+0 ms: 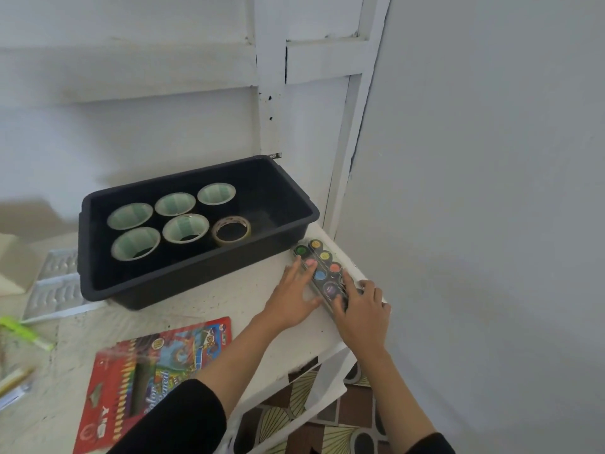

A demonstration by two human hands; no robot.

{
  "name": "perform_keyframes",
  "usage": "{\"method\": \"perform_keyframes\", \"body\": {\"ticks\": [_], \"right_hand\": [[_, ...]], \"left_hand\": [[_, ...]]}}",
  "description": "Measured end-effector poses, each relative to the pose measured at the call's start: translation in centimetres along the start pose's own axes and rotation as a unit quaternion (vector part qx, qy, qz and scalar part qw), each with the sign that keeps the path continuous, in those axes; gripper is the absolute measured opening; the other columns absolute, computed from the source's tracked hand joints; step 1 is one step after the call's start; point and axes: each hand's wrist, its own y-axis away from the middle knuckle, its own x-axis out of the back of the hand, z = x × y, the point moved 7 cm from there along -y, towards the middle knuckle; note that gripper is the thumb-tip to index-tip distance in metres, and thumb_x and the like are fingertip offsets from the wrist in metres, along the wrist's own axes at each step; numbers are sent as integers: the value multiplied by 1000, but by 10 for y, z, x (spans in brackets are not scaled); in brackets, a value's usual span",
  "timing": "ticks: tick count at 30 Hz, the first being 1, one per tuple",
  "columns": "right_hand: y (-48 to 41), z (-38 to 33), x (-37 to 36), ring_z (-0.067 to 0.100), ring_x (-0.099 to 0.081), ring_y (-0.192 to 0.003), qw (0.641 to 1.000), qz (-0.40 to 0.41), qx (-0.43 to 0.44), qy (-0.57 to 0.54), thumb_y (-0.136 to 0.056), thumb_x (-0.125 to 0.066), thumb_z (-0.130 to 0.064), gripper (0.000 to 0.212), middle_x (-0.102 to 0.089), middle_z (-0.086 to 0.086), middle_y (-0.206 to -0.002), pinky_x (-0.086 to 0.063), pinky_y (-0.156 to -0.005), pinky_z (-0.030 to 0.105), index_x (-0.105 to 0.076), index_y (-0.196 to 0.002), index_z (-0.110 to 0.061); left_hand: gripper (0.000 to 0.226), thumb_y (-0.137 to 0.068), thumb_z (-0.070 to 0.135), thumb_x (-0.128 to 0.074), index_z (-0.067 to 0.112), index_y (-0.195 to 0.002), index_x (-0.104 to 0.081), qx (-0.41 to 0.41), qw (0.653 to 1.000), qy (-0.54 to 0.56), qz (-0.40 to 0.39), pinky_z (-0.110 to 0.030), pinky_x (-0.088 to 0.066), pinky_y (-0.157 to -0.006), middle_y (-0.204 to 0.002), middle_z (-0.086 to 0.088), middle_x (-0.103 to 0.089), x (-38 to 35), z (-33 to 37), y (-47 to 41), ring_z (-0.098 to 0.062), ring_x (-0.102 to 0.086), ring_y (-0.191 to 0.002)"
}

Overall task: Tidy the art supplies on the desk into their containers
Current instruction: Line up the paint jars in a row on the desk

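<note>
At the far left of the bench lie a green marker and a clear plastic tray; nearer, a red colour pencil pack lies flat; behind it a black bin holds six tape rolls; just right of the bin, at the bench's corner, lies the paint set; the left hand rests straight fingers on its left side; the right hand grips its near end, fingers bent over it.
</note>
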Motion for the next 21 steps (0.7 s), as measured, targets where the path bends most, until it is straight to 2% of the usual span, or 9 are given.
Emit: {"method": "perform_keyframes", "body": {"ticks": [2,6,7,9,11,12,14,16,21], "right_hand": [[1,2,2,31,-53,-108,1000,-2,-17,-7,-79,-17,-48,68,-56,14,-119,-44,-83,48,-56,-129,-22],[6,-8,9,31,-51,-111,998,63,-10,24,-80,-41,-33,39,-56,14,-118,-37,-87,63,-66,-105,-18],[7,-14,10,33,-50,-113,996,83,1,18,-79,-51,-26,30,-56,15,-119,-36,-89,63,-67,-103,-17],[11,-37,7,38,-52,-114,992,115,42,-13,-74,-64,-12,27,-58,18,-119,-39,-90,62,-69,-100,-15],[19,-74,4,36,-52,-115,983,122,114,-73,-70,-71,-5,28,-59,15,-119,-42,-91,55,-71,-97,-15],[25,-95,1,32,-52,-114,976,112,155,-108,-70,-72,-3,27,-60,12,-117,-43,-91,48,-71,-94,-16],[39,-137,-7,25,-55,-109,955,75,228,-175,-73,-71,-1,23,-61,7,-112,-40,-88,35,-70,-90,-16],[55,-177,-21,22,-56,-106,933,25,279,-225,-77,-69,-1,18,-62,5,-110,-38,-85,29,-70,-88,-16],[118,-280,-54,22,-56,-101,884,-72,389,-248,-76,-70,-8,11,-62,2,-105,-47,-79,38,-70,-83,-16]], "left_hand": [[77,-93,25,-57,35,-150,-6,14,998,52,23,-37,-25,-113,-159,3,10,5,-6,12,-21,-10,-146],[62,-94,21,-56,24,-148,-26,31,988,111,98,-27,-21,-112,-156,4,-17,30,-26,46,-14,-20,-143],[57,-94,21,-56,23,-145,-32,29,983,130,128,-27,-24,-112,-152,4,-26,40,-33,57,-14,-26,-140],[45,-92,17,-58,24,-135,-46,32,966,154,203,-26,-34,-107,-140,6,-41,62,-50,84,-10,-39,-129],[34,-90,9,-59,22,-122,-58,46,947,159,276,-11,-38,-95,-127,8,-50,85,-72,115,-6,-48,-116],[32,-89,5,-59,20,-117,-61,56,937,163,305,-5,-37,-87,-121,8,-53,96,-83,131,-5,-50,-111],[31,-87,-1,-58,19,-110,-64,80,913,180,357,-5,-41,-78,-113,7,-54,117,-109,162,-7,-54,-104],[31,-85,-5,-58,19,-103,-66,104,888,178,412,-6,-42,-75,-107,6,-56,137,-135,196,-6,-56,-97],[29,-84,-5,-59,21,-93,-68,168,841,143,494,-5,-42,-69,-99,7,-58,173,-202,290,3,-57,-89]]}}
